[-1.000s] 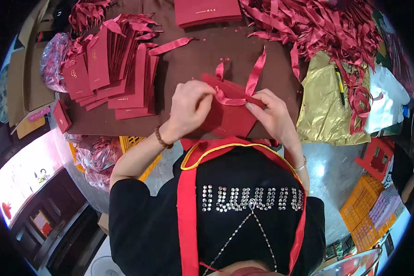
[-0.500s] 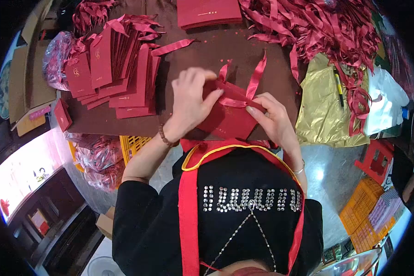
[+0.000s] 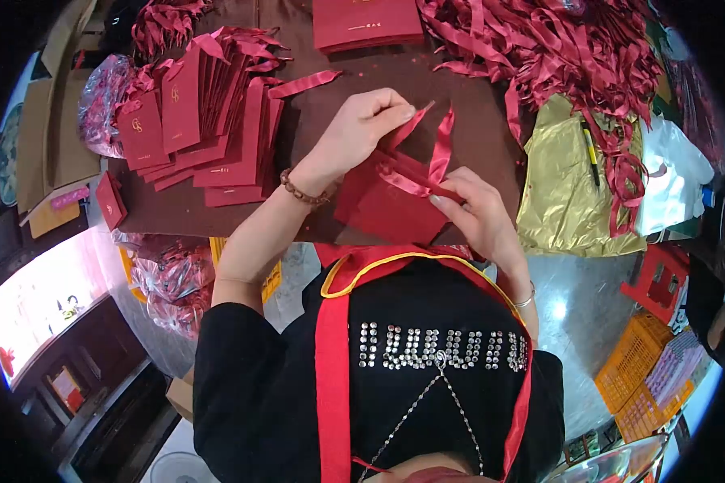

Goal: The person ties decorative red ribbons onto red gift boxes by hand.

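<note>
At the tabletop's (image 3: 306,121) near edge, a red bag (image 3: 387,205)

Close to the person's body, the red bag sits slanted. The right hand (image 3: 483,209) has a narrow grip, thumb and fingers pinching its corner. Just beyond, the left hand's (image 3: 370,125) grip pinches a ribbon end (image 3: 408,129). Farther out lie a gold sheet (image 3: 552,193) on the right and stacked bags (image 3: 238,165) on the left, then a ribbon heap (image 3: 548,52) and, at the far side, a bag pile (image 3: 366,24).

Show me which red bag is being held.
The bag whose edge the right hand pinches while the left hand holds a ribbon; no hand touches the piled bags at left or the far stack.
</note>
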{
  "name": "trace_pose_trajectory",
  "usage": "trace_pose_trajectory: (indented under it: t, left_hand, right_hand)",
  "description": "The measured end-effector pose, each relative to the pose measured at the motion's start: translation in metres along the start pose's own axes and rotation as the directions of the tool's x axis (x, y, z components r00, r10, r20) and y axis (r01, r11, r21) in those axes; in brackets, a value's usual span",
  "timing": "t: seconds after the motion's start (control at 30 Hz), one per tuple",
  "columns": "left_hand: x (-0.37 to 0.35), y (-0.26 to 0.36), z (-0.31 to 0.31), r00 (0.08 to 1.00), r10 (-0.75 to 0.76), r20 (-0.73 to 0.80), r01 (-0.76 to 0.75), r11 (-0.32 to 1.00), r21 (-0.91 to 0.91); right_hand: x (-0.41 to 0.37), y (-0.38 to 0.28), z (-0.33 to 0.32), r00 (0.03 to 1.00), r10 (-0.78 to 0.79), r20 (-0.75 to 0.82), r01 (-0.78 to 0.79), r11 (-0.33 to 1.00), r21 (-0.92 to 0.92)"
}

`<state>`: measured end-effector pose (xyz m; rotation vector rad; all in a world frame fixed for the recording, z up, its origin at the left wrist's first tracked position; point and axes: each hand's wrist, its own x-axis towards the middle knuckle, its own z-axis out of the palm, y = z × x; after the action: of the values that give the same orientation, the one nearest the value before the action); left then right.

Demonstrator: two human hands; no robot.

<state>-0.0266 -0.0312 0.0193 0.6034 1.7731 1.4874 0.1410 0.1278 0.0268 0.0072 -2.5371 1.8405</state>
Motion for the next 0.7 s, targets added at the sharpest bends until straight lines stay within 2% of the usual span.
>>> trace_pose_trajectory:
  t: [0.03, 0.07, 0.1, 0.13, 0.17, 0.27, 0.3, 0.33, 0.4, 0.43, 0.57, 0.63, 0.67, 0.7]
  left_hand:
    - [0.0, -0.001, 0.0, 1.0, 0.005, 0.004, -0.005, 0.996, -0.091]
    - [0.0, -0.005, 0.001, 1.0, 0.007, 0.001, -0.007, 0.996, -0.093]
    - [0.001, -0.011, 0.003, 0.972, 0.165, -0.166, -0.157, 0.986, 0.062]
    - [0.001, -0.013, 0.004, 0.893, 0.336, -0.299, -0.271, 0.933, 0.238]
    - [-0.002, -0.013, 0.002, 0.823, 0.411, -0.393, -0.274, 0.892, 0.36]
    - [-0.03, 0.011, 0.001, 0.848, 0.385, -0.365, -0.194, 0.865, 0.464]
    - [-0.038, 0.01, 0.001, 0.894, 0.361, -0.266, -0.156, 0.807, 0.57]
    - [-0.048, 0.01, 0.007, 0.945, 0.256, -0.204, -0.069, 0.764, 0.641]
    - [-0.063, 0.004, 0.018, 0.961, 0.247, -0.121, -0.071, 0.649, 0.758]
    - [-0.067, 0.008, 0.022, 0.972, 0.152, -0.181, 0.037, 0.658, 0.752]
    - [-0.068, -0.01, 0.026, 0.938, 0.234, -0.257, -0.001, 0.741, 0.671]
    - [-0.066, -0.013, 0.026, 0.947, 0.155, -0.281, 0.024, 0.839, 0.543]
    - [-0.066, -0.012, 0.026, 0.946, 0.157, -0.284, 0.023, 0.839, 0.543]
    - [-0.065, -0.012, 0.025, 0.952, 0.083, -0.296, 0.062, 0.891, 0.45]
  right_hand:
    - [0.0, 0.0, 0.0, 1.0, -0.001, 0.003, 0.001, 1.0, -0.001]
    - [-0.002, 0.0, 0.0, 0.999, 0.043, 0.005, -0.043, 0.999, -0.01]
    - [-0.002, 0.001, 0.0, 0.996, 0.088, 0.007, -0.087, 0.996, -0.019]
    - [-0.004, 0.002, 0.002, 0.996, 0.086, 0.009, -0.086, 0.996, -0.02]
    - [-0.005, 0.005, 0.004, 0.993, 0.11, -0.03, -0.111, 0.994, -0.016]
    - [-0.005, 0.008, 0.007, 0.986, 0.145, -0.082, -0.147, 0.989, -0.017]
    - [-0.006, 0.009, 0.007, 0.984, 0.153, -0.088, -0.156, 0.987, -0.024]
    - [-0.005, 0.008, 0.008, 0.983, 0.16, -0.086, -0.162, 0.986, -0.024]
    - [-0.001, 0.004, 0.007, 0.985, 0.152, -0.084, -0.156, 0.987, -0.039]
    - [0.001, 0.004, 0.006, 0.985, 0.151, -0.083, -0.155, 0.987, -0.039]
    - [0.003, 0.003, 0.005, 0.985, 0.16, -0.064, -0.163, 0.986, -0.044]
    - [0.003, 0.002, 0.005, 0.986, 0.158, -0.054, -0.16, 0.986, -0.039]
    - [0.003, 0.002, 0.004, 0.987, 0.156, -0.047, -0.158, 0.987, -0.041]
    - [0.004, 0.001, 0.003, 0.987, 0.154, -0.043, -0.155, 0.987, -0.043]
